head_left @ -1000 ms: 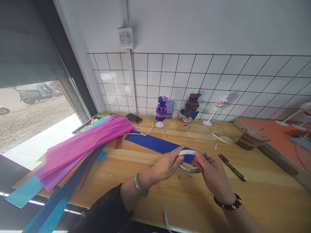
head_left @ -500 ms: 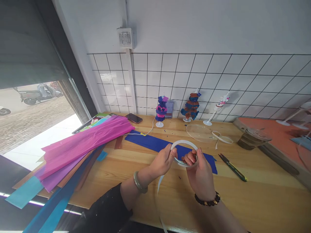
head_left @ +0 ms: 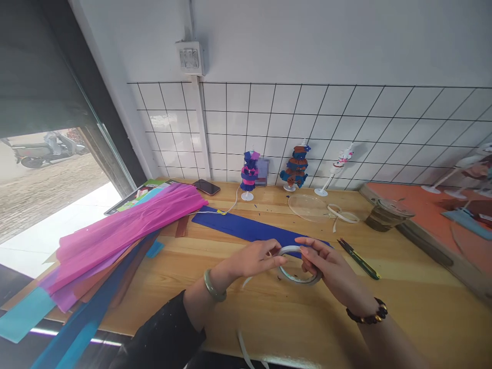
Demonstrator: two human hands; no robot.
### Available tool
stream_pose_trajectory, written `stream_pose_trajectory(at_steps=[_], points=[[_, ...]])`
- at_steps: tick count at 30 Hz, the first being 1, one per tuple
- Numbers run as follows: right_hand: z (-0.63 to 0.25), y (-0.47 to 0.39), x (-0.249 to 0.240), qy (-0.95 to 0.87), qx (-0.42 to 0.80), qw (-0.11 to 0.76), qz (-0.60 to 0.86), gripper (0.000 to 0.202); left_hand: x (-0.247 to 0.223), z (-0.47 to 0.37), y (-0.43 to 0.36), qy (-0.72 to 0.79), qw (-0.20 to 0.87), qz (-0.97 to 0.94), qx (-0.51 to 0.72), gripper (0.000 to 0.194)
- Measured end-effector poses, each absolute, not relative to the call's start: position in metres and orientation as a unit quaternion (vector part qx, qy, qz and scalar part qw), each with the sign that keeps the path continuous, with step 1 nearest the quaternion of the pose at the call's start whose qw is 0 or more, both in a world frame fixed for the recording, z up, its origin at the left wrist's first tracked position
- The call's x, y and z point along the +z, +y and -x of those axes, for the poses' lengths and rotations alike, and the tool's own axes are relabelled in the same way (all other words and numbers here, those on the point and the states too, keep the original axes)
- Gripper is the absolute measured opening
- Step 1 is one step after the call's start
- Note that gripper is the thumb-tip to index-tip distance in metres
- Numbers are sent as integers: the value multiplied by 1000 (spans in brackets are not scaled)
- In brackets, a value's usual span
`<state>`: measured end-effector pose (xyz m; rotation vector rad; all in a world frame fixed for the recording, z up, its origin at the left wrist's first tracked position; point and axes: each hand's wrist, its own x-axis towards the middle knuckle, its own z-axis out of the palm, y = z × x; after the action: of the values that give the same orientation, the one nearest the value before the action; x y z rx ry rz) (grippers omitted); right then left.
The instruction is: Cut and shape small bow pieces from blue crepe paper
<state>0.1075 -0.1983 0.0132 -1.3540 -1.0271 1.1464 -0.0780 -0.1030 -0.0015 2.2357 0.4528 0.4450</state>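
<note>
I hold the white tape roll between my two hands, over the near side of the blue strip. My left hand is closed on its left rim; my right hand grips its right rim with bent fingers, while one finger is stretched out.

At the far side, the pink-and-blue figure and the brown-and-blue figure already have their ruffled layers. The blue strip is lying flat, not yet ruffled, and the pink sheets are in the pile at left. The cutter rests at right, untouched.

Compared with the earlier frame, the roll is tipped flatter, and my right hand is more to the right. How much tape is pulled off, I cannot tell.
</note>
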Motion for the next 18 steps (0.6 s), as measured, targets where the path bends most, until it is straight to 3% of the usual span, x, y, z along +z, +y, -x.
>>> stream_pose_trajectory(at_steps=[4, 9, 15, 18], points=[[-152, -210, 17, -410, 375, 537, 635, 44, -14, 76, -88, 211, 425, -851, 227, 42], [-233, -220, 16, -383, 164, 524, 742, 46, -40, 71, -62, 343, 288, -848, 283, 36], [-302, -223, -22, -461, -63, 221, 857, 46, -56, 75, -47, 377, 137, -883, 244, 25], [-316, -226, -46, -479, -74, 165, 859, 47, -57, 77, -46, 396, 106, -889, 204, 25]])
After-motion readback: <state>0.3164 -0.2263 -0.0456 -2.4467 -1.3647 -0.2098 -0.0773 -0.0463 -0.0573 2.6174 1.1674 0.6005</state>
